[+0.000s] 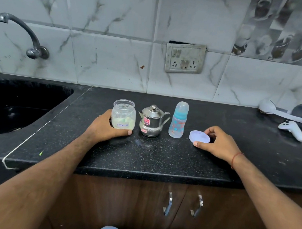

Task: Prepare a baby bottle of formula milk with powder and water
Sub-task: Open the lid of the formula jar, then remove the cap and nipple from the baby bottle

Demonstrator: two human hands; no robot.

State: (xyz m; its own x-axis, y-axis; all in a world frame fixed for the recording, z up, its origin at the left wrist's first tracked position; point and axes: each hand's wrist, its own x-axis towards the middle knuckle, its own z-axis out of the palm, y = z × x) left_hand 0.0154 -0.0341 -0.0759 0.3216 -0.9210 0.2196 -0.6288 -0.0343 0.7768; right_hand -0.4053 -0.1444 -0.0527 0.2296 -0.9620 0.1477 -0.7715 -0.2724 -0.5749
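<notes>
Opening stage of formula preparation, head view. On the black granite countertop (161, 154), three items stand in a row midway between its front edge and the tiled back wall: a clear plastic formula jar (123, 114) at the left, a small lidded steel water pot (152, 120) in the middle, and a capped baby bottle (178, 120) at the right.

The left hand (108, 127) wraps around the jar's left side and base, with the thumb lying along its front foot, and steadies it on the counter. The jar's mouth is uncovered; pale powder fills roughly its lower third, and what may be a scoop leans inside, though this is too indistinct to confirm.

The right hand (219, 142) holds the jar's lilac lid (199, 136) at its rim with curled fingers and thumb, just right of the bottle. The lid appears to be resting on, or just above, the counter; which of the two cannot be told.

Judged step: the jar has been opened and its lid is being set aside. The bottle still carries its cap and teat and looks empty, so neither water nor powder has gone in. The next move calls for releasing the lid, then unscrewing the bottle's top with one hand while the other steadies its body. The pot stands just beside the bottle and should not be knocked.

Beyond the row, a sink (22, 109) occupies the counter's left end and a white controller (291, 128) lies near the right edge.
</notes>
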